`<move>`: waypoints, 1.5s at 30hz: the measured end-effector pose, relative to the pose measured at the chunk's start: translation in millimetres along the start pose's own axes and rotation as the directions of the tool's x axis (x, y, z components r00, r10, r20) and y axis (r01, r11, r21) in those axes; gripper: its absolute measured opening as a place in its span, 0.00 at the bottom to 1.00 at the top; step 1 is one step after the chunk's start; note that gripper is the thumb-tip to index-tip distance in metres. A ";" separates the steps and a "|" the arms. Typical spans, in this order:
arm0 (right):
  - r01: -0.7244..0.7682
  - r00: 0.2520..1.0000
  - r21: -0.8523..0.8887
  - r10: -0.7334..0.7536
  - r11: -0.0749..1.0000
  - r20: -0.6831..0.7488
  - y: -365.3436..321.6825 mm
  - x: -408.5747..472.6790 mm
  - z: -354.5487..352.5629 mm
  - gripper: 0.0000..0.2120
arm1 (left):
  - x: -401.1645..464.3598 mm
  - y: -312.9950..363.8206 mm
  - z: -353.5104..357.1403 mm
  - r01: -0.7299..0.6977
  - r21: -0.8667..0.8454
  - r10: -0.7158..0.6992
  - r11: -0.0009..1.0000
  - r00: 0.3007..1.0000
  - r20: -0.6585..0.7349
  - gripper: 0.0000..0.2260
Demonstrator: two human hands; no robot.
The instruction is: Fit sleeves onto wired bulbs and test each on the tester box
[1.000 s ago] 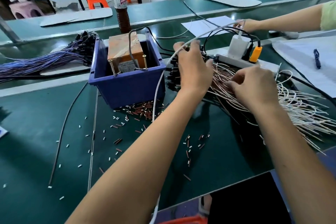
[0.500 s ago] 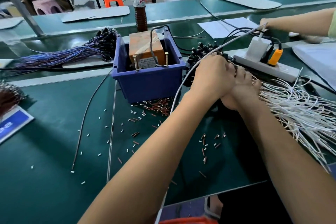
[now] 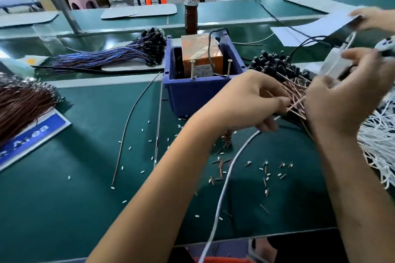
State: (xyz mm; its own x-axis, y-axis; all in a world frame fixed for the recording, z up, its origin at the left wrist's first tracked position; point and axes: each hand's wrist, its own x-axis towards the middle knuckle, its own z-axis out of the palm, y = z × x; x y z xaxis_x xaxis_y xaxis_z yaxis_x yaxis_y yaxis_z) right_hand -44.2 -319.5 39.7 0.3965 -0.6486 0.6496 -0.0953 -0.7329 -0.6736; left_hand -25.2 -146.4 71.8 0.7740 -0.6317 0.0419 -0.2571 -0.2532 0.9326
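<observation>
At a dark green workbench (image 3: 64, 209), a blue plastic bin (image 3: 192, 92) holds the orange tape-wrapped tester box (image 3: 197, 55), its printed label too small to read. Just right of it lies the pile of black bulbs on pink and white wires (image 3: 275, 64). The left hand (image 3: 245, 100) pinches a thin pink wire (image 3: 296, 104) from it; the right hand (image 3: 342, 100), fingers curled, blurs beside. A blue sign (image 3: 32, 134) reads "Area". Sleeve pieces (image 3: 265, 173) litter the bench.

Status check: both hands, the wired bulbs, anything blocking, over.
Left hand pinching thin pink bulb wires. Right hand curled at the same bundle. Blue bin holding orange tester box untouched. White cable crosses workspace.
</observation>
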 end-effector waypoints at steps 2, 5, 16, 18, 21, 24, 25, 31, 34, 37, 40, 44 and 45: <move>0.067 0.998 0.155 -0.069 0.986 0.005 -24.8 -1.8 1.6 0.20 | -15.1 0.5 -20.2 -0.002 -0.079 0.004 0.997 1.000 0.020 0.06; 0.193 0.964 0.292 -0.237 0.937 0.124 -70.5 -17.1 16.7 0.14 | -33.6 -7.3 -52.0 -0.009 -0.129 -0.005 0.992 0.995 -0.102 0.06; 0.431 0.587 0.373 -0.569 0.822 0.576 -202.2 -106.4 98.2 0.09 | -47.1 -88.7 -170.3 0.265 0.125 -0.047 0.956 0.559 -0.828 0.23; 0.434 0.577 0.364 -0.564 0.824 0.590 -222.5 -110.9 114.9 0.09 | -34.6 -99.1 -195.1 0.399 0.150 -0.086 0.905 0.516 -0.852 0.21; 0.483 0.509 0.330 -0.567 0.811 0.648 -246.5 -119.5 140.7 0.11 | -19.8 -124.5 -222.5 0.616 0.256 -0.125 0.745 0.506 -0.853 0.10; 0.165 0.461 0.253 -0.302 0.953 0.835 -259.1 -128.3 168.9 0.18 | -13.9 -145.8 -243.6 0.572 0.398 -0.164 0.717 0.694 -0.701 0.15; -0.008 0.451 0.205 -0.180 0.979 0.874 -259.8 -130.6 177.4 0.20 | -6.2 -148.6 -255.5 0.578 0.459 -0.149 0.675 0.716 -0.682 0.16; -0.246 0.462 0.276 -0.138 0.929 0.876 -246.9 -157.3 188.0 0.20 | 65.2 -176.9 -334.3 0.674 0.678 -0.133 0.293 0.731 -0.669 0.31; -0.236 0.460 0.345 -0.208 0.908 0.863 -247.8 -161.6 189.6 0.22 | 80.3 -196.7 -357.9 0.670 0.679 -0.244 0.300 0.742 -0.624 0.40; -0.232 0.436 0.419 -0.291 0.878 0.851 -251.8 -167.4 184.2 0.23 | 95.5 -202.6 -368.9 0.669 0.655 -0.338 0.352 0.743 -0.578 0.40; -0.234 0.418 0.454 -0.333 0.860 0.846 -251.8 -172.4 184.0 0.23 | 96.0 -205.8 -372.9 0.631 0.695 -0.307 0.345 0.775 -0.552 0.26; -0.371 0.420 0.360 -0.191 0.856 0.887 -247.7 -169.3 197.8 0.21 | 94.6 -205.5 -367.8 0.551 0.787 -0.203 0.278 0.834 -0.512 0.10; -0.426 0.409 0.312 -0.128 0.849 0.904 -247.0 -168.7 202.9 0.20 | 93.8 -205.4 -366.3 0.537 0.803 -0.172 0.257 0.844 -0.509 0.10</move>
State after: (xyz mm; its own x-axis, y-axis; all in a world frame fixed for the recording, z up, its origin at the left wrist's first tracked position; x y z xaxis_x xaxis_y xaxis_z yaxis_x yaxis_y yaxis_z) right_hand 97.7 12.6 25.0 0.9994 0.0137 0.0331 0.0356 -0.2822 -0.9587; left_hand 312.1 114.7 15.4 0.9915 -0.1166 0.0576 -0.1153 -0.9930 -0.0253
